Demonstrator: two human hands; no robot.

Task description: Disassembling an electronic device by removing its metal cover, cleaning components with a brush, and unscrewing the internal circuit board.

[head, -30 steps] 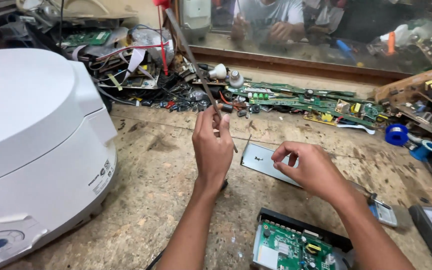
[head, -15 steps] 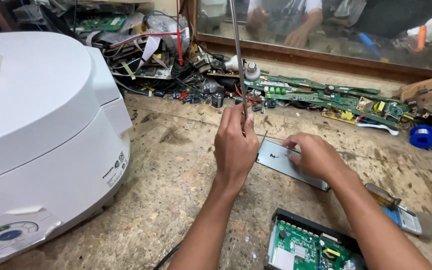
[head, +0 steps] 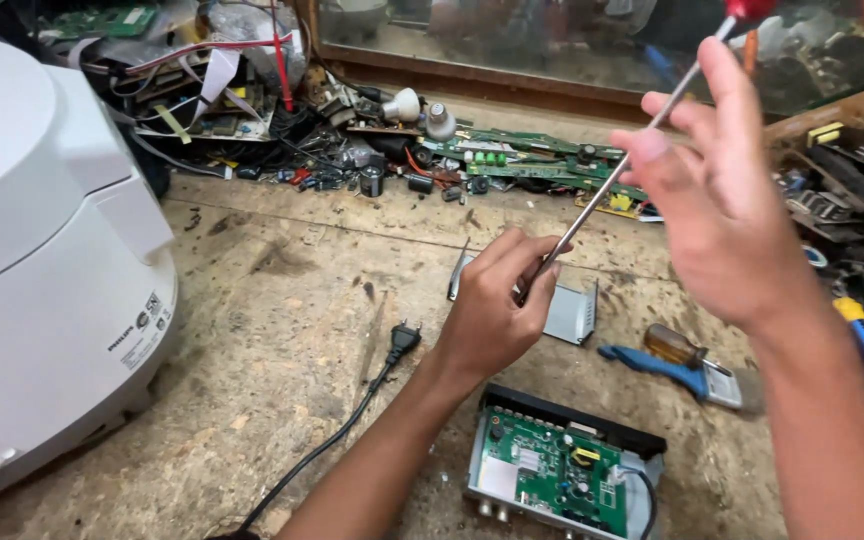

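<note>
- Long thin metal screwdriver with a red handle (head: 607,185) runs slantwise from lower left up to the top edge; red handle cut off by the frame at top right.
- Left hand (head: 497,305) curled shut, fingers pinching the tip end of the shaft; the tip itself is hidden inside the grip.
- Right hand (head: 722,190) raised nearer the camera, fingers loosely bent round the upper shaft near the handle, thumb and forefinger touching it; grip not tight, palm half open.
- Folded grey sheet-metal cover (head: 567,310) lies flat on the tabletop right behind the left hand, partly hidden by it.
- Open black box with a green circuit board inside (head: 562,470) sits just below the left wrist, near the bottom edge, lower corner cut off.
- Black two-pin power plug with cable (head: 402,340) lies left of the left hand; cable runs down out of frame.
- Small amber-handled screwdriver (head: 674,346) rests on a blue-handled tool (head: 657,365), right of the cover, under the right forearm.
- Big white rounded plastic appliance (head: 42,260) fills the left side, cut off left and bottom.
- Worn brown wooden tabletop (head: 272,300) open between appliance and hands; room to move there.
- Back edge crowded: pile of green circuit boards, wires and loose parts (head: 512,160), too tangled to count.
- Right edge: more tools and parts, blurred behind the right arm.
- Count: two hands, two screwdrivers, one plug, one cover, one open box.
</note>
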